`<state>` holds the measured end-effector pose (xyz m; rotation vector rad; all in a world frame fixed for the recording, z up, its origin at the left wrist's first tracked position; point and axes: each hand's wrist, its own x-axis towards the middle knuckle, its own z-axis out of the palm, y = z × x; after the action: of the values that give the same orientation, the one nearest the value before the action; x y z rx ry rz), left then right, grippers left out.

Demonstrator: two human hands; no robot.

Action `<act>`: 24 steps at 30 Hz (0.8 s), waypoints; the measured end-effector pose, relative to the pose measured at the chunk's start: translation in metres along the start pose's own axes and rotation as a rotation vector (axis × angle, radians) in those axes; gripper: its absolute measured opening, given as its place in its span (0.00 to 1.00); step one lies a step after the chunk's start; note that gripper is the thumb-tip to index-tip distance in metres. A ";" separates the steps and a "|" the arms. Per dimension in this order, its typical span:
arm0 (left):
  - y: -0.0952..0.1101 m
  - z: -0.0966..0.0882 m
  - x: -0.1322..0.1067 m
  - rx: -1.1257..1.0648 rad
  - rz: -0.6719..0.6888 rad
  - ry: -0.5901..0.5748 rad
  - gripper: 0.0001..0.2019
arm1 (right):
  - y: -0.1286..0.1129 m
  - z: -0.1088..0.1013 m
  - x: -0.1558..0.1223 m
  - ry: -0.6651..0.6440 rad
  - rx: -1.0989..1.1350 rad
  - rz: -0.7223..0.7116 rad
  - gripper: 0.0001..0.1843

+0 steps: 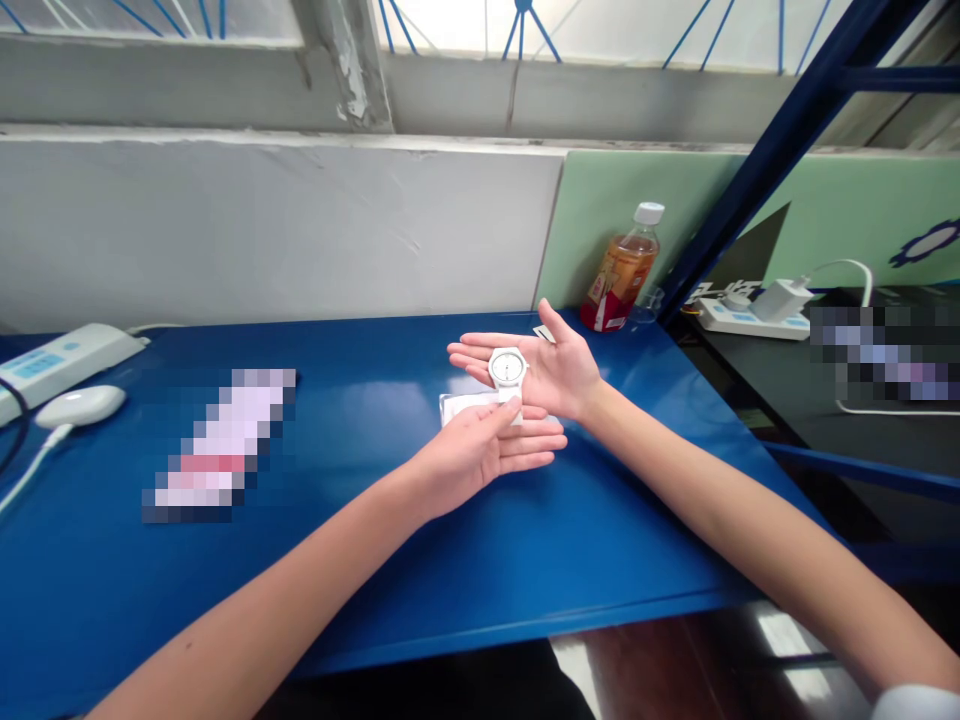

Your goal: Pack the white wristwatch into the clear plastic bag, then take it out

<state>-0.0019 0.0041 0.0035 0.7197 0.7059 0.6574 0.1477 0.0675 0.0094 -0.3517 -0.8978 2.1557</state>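
A white wristwatch (508, 368) with a round white dial lies face up between my two hands. My left hand (480, 445) pinches the lower end of its strap between thumb and fingers, the other fingers stretched out. Palm up, my right hand (559, 372) lies under the watch, its fingers straight and its thumb raised. A small white piece (545, 333) shows beside the right thumb; whether it belongs to the strap I cannot tell. Beneath the hands, a white, clear-edged packet or case (459, 405) rests on the blue table (360, 560), partly hidden.
A phone-like object (225, 440), blurred out, lies on the left. Beyond it are a white mouse-shaped device (81, 407) with a cable and a power strip (71, 365). A drink bottle (622, 270) stands at the back right by a blue metal post (757, 160). Another power strip (754, 318) is farther right.
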 end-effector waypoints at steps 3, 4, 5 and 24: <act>0.002 -0.001 0.000 -0.034 -0.013 -0.009 0.15 | -0.002 -0.002 0.000 0.002 -0.006 0.010 0.41; 0.003 -0.001 0.000 -0.047 -0.023 -0.013 0.16 | -0.002 -0.003 0.000 0.006 -0.012 0.014 0.41; 0.004 -0.001 0.000 -0.059 -0.032 -0.019 0.16 | -0.003 -0.003 0.000 0.009 -0.018 0.016 0.41; 0.014 -0.016 0.002 -0.055 -0.078 -0.152 0.17 | -0.010 -0.003 0.005 -0.045 -0.032 0.026 0.48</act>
<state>-0.0172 0.0194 0.0050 0.6806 0.5710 0.5430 0.1511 0.0776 0.0149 -0.3336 -0.9587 2.1832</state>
